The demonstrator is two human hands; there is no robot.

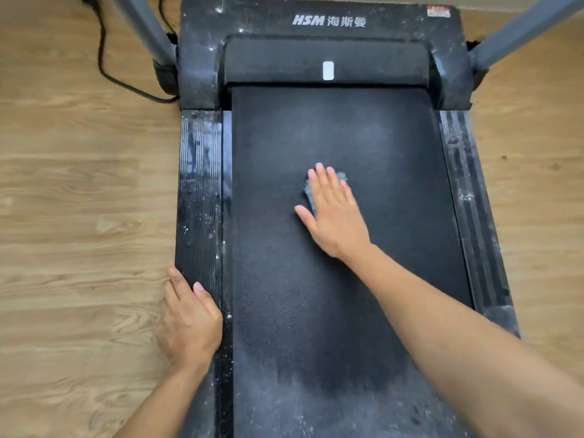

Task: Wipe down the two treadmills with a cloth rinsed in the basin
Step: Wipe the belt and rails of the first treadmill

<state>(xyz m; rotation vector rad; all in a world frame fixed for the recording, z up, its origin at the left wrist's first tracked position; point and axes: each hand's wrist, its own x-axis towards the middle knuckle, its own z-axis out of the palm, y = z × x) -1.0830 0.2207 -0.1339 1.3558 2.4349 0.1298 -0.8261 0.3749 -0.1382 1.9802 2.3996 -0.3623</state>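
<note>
Your right hand [335, 213] lies flat on the small grey cloth [308, 191], fingers straight and slightly spread, pressing it onto the black textured running belt [284, 311] of the dusty black treadmill [442, 90]. The cloth sits near the centre of the belt. Most of it is covered by the palm, and only its edges show, at 10 o'clock and 1 o'clock from the hand.

Your left hand [189, 320] rests at 8 o'clock in the view, on the ribbed black left side rail [197, 184]. The thumb lies on top of the rail and the fingers extend loosely along its outer edge, holding nothing.

The belt shows a pale dust film at 6 o'clock and a darker band through the middle. White specks cover both side rails and the black motor cover [284, 58] at 12 o'clock.

Two grey metal uprights [142, 26] rise at 11 and 1 o'clock. A black cable [104, 64] lies on the light wood-grain floor [79, 216] at 10 o'clock.
</note>
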